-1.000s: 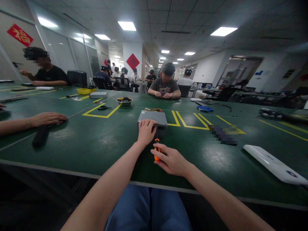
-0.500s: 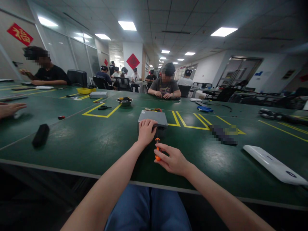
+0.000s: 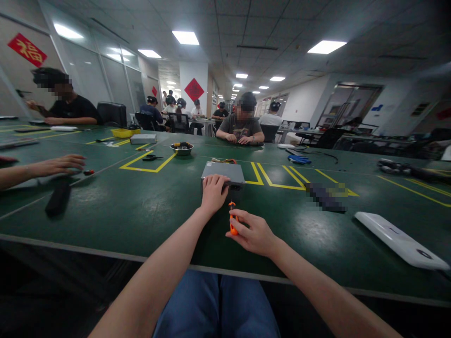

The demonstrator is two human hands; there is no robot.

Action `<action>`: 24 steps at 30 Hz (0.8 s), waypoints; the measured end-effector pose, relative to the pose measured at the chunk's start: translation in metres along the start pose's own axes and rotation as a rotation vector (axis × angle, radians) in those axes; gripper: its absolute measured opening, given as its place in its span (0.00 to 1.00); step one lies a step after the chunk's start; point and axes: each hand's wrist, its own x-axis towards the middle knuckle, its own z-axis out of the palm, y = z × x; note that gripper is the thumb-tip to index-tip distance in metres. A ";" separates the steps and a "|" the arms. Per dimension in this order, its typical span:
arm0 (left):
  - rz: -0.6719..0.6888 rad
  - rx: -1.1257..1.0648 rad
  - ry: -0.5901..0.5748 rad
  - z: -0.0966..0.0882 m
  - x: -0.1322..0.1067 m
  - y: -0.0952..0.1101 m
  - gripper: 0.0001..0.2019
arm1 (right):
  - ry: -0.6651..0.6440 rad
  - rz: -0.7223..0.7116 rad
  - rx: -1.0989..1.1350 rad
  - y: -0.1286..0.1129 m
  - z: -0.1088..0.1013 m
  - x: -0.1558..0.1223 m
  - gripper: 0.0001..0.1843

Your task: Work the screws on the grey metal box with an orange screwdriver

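Note:
A grey metal computer power supply (image 3: 230, 172) sits on the green table in front of me, its socket side facing me and coloured wires (image 3: 225, 161) at its far side. My left hand (image 3: 213, 193) grips its near left part, fingers over the top and thumb at the front face. Between the thumb and fingers of my right hand (image 3: 256, 234) is an orange and black screwdriver (image 3: 233, 226), held upright by its handle. Its shaft points toward the front face of the power supply; whether the tip touches a screw is too small to tell.
A black block-shaped object (image 3: 58, 199) lies to the left, near a co-worker's hand (image 3: 58, 164). Farther back stands a metal bowl (image 3: 182, 149) with small items. To the right are a blurred dark object (image 3: 326, 197) and a white device (image 3: 400, 239). A person sits opposite.
The co-worker's hand at the left has reached right toward a small red and black item. My left hand stays on the power supply; the screwdriver handle has shifted slightly right in my right hand.

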 end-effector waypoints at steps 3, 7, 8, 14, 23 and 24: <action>-0.003 0.001 -0.001 0.000 0.000 0.000 0.11 | 0.036 0.038 0.049 0.001 0.003 -0.002 0.13; 0.001 -0.003 -0.003 0.000 0.000 0.000 0.11 | -0.078 0.022 0.083 -0.002 -0.001 0.002 0.17; 0.003 -0.003 -0.002 0.000 0.000 0.000 0.11 | -0.101 0.011 0.068 -0.002 -0.002 0.003 0.17; 0.004 -0.001 -0.005 0.000 0.000 -0.001 0.12 | -0.024 0.036 0.035 -0.001 -0.001 0.002 0.15; 0.000 0.002 -0.022 -0.002 0.000 0.001 0.12 | -0.125 -0.005 -0.010 -0.002 -0.002 0.002 0.15; -0.003 0.002 -0.023 -0.002 0.000 0.001 0.12 | -0.085 0.000 -0.010 -0.001 -0.001 0.001 0.14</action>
